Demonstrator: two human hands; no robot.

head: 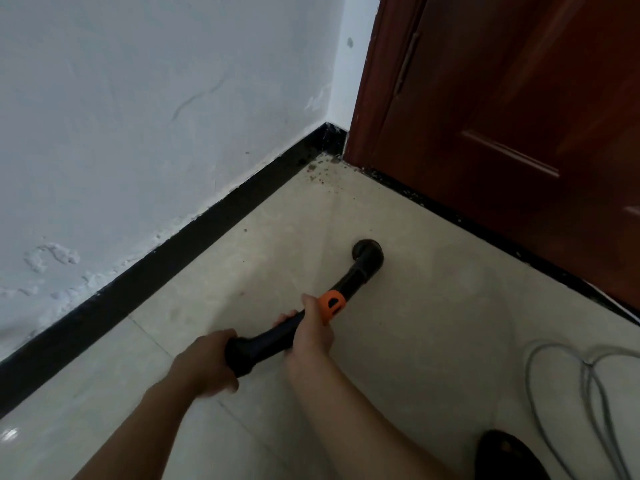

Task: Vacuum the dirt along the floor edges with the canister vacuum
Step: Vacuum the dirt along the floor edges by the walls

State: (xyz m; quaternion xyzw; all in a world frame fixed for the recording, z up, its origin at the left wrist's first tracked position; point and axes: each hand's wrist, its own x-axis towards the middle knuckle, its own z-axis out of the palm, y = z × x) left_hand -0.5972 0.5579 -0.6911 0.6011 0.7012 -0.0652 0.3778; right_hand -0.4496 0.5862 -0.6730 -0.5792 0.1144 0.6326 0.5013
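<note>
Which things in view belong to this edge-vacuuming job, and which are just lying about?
Job: vacuum wand, gripped by left hand and right hand; its nozzle down at the floor; dirt in the corner; black skirting.
Lying about: grey cable looped at right, possibly the vacuum's cord; dark shoe; brown door.

The vacuum wand [273,337] is black, banded by a bright orange collar [331,304], and the floor [433,306] is pale beige tile with faint cloudy mottling and thin darker joint lines. The baseboard [173,251] is black, the wall [138,98] white with a bluish cast, and the door [502,98] glossy reddish brown. The dirt [317,171] shows as dark brown specks, the cable [568,375] is grey, and the shoe [509,455] is black.
</note>
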